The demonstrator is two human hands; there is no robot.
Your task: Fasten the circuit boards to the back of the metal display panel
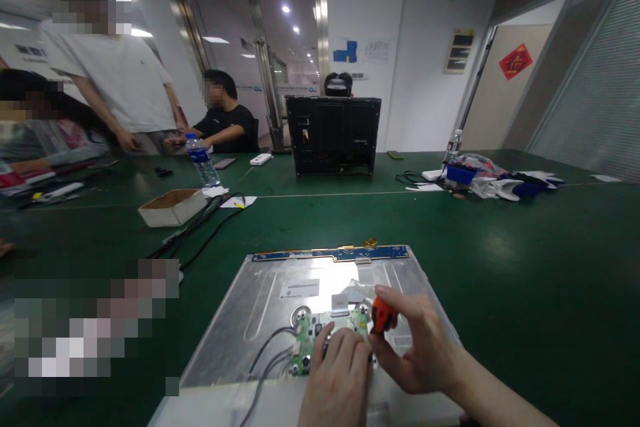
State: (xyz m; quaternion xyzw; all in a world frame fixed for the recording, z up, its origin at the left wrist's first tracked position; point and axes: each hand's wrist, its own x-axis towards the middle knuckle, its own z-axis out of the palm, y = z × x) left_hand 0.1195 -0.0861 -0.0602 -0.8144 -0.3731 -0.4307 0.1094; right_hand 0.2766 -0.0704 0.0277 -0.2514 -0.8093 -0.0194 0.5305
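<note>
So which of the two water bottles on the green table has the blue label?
The near-left water bottle, beside the cardboard box; its label and cap are blue. The far-right bottle shows no blue.

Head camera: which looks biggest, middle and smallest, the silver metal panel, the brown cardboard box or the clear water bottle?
1. Silver metal panel, also nearest the camera.
2. Brown cardboard box.
3. Clear water bottle, though farther off, so unsure.

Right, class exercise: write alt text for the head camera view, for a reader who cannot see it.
A person's right hand holds an orange-handled screwdriver upright over a green circuit board on a silver metal panel, while the left hand rests on the board. The panel lies on a green table; other people sit at its far side.
</note>
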